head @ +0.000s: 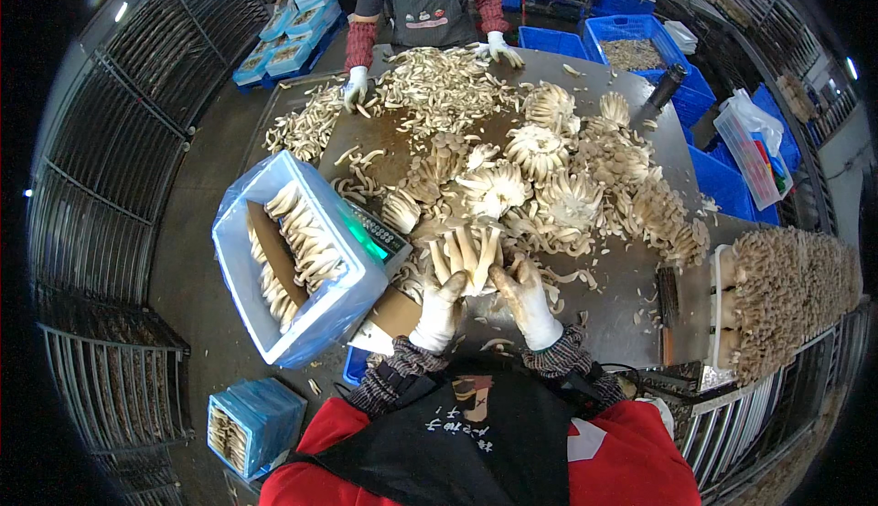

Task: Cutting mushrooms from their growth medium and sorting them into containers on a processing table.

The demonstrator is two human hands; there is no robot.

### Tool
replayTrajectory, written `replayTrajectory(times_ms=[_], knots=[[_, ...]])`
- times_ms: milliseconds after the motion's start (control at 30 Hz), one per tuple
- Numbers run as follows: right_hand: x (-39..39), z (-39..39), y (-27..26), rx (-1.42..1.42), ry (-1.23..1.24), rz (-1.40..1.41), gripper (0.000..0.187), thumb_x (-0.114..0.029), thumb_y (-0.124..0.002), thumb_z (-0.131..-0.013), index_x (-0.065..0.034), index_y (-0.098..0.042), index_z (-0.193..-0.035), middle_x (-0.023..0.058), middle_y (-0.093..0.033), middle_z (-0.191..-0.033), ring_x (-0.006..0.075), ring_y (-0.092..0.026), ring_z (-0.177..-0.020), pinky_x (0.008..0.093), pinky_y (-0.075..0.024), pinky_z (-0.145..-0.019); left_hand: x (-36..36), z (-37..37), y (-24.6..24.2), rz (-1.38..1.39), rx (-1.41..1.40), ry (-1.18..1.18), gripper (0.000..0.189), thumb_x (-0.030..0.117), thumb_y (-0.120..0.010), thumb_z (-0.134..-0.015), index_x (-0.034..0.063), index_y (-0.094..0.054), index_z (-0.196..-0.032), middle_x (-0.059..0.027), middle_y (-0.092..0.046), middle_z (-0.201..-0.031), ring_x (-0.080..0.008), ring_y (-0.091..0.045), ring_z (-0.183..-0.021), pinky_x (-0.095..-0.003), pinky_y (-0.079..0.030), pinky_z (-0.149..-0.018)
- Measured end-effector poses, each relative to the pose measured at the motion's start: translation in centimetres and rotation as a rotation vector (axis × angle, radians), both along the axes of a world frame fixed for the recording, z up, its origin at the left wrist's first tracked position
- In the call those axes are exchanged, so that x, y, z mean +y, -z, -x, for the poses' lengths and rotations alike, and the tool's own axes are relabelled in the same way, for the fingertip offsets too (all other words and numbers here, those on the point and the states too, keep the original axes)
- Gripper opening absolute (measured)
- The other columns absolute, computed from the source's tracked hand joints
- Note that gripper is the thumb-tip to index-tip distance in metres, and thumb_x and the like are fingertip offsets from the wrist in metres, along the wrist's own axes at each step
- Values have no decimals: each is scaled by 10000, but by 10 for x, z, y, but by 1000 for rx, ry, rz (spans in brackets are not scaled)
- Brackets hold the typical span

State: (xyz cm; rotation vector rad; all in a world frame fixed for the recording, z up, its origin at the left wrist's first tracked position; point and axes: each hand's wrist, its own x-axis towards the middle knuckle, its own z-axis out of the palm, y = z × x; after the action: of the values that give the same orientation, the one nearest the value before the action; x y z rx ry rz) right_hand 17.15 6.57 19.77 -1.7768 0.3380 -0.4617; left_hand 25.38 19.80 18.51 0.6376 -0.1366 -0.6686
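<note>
Both my hands wear white gloves with soiled fingers and hold one cluster of long-stemmed mushrooms [466,254] over the near edge of the metal table. My left hand [439,307] grips its left side, thumb on the stems. On its right side is my right hand [527,299], thumb and fingers at the stems. Just beyond lie more mushroom clusters [495,189] with pale cut bases. To the left, a blue-lined foam box [302,341] holds rows of mushrooms [309,242] and a brown cardboard divider [274,252]. A digital scale [374,235] with a lit green display stands beside the box.
Across the metal table [617,328], a co-worker's gloved hands [504,50] touch a heap of loose mushrooms [446,88]. A dark cylinder [667,86] stands at the right edge. Mushroom blocks [789,300] sit at right. Another lined box [264,417] rests on the floor.
</note>
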Motion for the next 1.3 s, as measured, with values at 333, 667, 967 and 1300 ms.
replayTrajectory(times_ms=[333,667,967,1300], knots=[[3,-1,27,33,81,-422,535,-135,-702,-900,96,-452,-1312,176,-601,-1201,236,-592,-1066,310,-491,-922,-3,1,-12,-203,-197,-91,866,-19,-709,-792,22,-182,-1477,-158,-429,-1396,-252,-471,-1268,-380,-447,-1036],[-3,4,-12,16,198,-937,288,-89,-638,-933,29,-562,-1185,78,-634,-1010,134,-612,-861,270,-516,-748,-5,0,-10,-178,-38,-91,834,58,-698,-802,35,-227,-1490,-156,-475,-1377,-264,-514,-1245,-410,-444,-1053],[-23,12,33,69,292,-1087,159,-167,-573,-962,-9,-579,-953,59,-568,-802,165,-588,-707,327,-548,-605,1,-4,5,-87,141,2,723,497,-632,-908,142,-349,-1470,-76,-511,-1397,-253,-526,-1253,-450,-429,-1057],[-36,21,79,-85,175,-658,233,-72,-459,-969,56,-578,-1123,141,-641,-1033,197,-639,-931,294,-540,-805,5,-2,7,-66,100,122,808,572,-598,-900,235,-230,-1536,-35,-418,-1491,-235,-454,-1327,-463,-378,-1089]])
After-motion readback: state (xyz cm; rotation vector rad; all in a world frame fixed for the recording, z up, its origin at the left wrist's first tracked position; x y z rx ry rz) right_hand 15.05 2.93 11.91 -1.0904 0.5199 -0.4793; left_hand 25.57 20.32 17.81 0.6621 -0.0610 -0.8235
